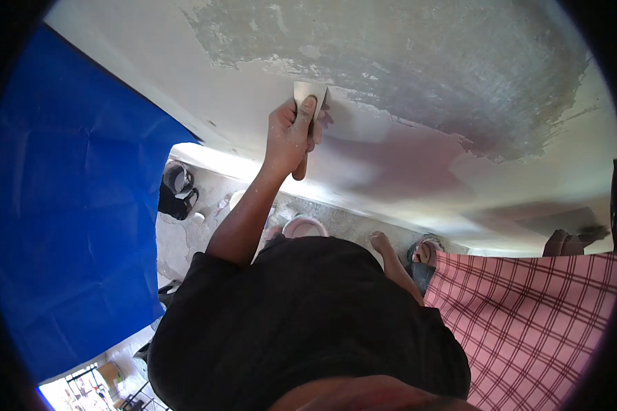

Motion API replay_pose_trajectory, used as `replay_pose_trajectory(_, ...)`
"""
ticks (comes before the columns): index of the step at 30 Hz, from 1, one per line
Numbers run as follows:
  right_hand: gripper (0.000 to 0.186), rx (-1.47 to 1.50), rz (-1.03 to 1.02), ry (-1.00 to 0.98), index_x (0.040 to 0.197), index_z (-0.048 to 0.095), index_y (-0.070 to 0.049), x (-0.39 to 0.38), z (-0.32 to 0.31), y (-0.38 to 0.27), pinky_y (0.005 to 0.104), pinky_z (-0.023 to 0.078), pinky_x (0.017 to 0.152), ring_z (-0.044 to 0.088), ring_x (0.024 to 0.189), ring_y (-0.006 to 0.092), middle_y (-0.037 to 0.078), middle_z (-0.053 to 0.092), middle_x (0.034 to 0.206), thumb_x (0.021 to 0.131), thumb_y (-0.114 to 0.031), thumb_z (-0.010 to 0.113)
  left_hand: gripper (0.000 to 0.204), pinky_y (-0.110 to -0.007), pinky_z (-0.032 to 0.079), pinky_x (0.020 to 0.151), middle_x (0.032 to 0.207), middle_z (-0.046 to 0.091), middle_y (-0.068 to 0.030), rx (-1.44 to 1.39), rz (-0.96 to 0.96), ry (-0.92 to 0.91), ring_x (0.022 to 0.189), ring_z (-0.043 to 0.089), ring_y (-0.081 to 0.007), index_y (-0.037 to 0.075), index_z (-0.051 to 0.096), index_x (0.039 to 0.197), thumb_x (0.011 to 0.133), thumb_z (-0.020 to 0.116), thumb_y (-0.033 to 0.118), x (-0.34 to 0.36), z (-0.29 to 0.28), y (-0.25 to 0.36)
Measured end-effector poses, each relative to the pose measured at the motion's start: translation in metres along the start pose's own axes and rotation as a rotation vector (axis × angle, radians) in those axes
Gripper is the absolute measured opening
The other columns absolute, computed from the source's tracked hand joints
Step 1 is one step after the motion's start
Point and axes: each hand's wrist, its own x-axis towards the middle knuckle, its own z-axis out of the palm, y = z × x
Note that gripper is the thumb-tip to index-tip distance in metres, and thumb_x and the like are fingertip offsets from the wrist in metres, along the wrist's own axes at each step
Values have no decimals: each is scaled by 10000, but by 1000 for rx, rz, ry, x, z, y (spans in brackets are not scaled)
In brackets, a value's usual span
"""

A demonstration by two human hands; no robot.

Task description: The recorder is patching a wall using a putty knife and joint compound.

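Observation:
My left hand [293, 133] is closed around the handle of a putty knife [310, 92], its thumb pressed along the blade. The wide, pale blade lies against the wall [247, 113], at the lower border of a rough grey patch [391, 61]. Smooth whitish coating surrounds that patch, and whitish specks dot my hand and forearm. My right hand [380, 242] hangs low beside my body, away from the wall. It shows small, and its fingers are not clear enough to read.
A blue sheet [75, 192] hangs on the left. A pink tub [304, 227] and a dark bucket [178, 178] stand on the floor below. At right, beside pink checked cloth [528, 308], another person's hand [562, 243] is near the wall with a flat tool.

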Motion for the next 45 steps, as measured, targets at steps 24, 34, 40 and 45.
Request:
replay_pose_trajectory(24,481,373,390,79,1211,572,30,-124,131,5,458,491,904,621,1064,399,280,639,1103,916,-348,612,268,-201,359,413,706,630,-22,-133,-56,-160,484,493,-52,58,577,971,1019,540,319,12,-88,18)
replay_pose_trajectory(34,590,1444,-514,-312,1288,477,-61,-186,-121,-451,345,446,752,574,872,189,70,603,1008,1016,-563,330,339,-264,521,738,1121,668,-115,-34,8,-728,782,615,-103,-3,533,1280,1045,476,235,-24,-111,-6)
replay_pose_trajectory(40,345,1376,-928,-685,1083,503,-55,-203,-145,-505,325,411,586,516,605,180,61,511,694,1020,-393,470,212,-322,514,919,1134,681,-88,-42,516,-744,1060,630,-172,51,671,1131,988,579,177,41,-159,48)
replay_pose_trajectory(45,202,1388,-854,-269,1139,440,-50,-237,-173,-543,325,487,570,549,594,170,82,545,749,990,-140,540,394,-587,215,1129,1425,486,-193,107,875,-515,1373,377,-387,41,555,1305,963,525,233,91,-185,170)
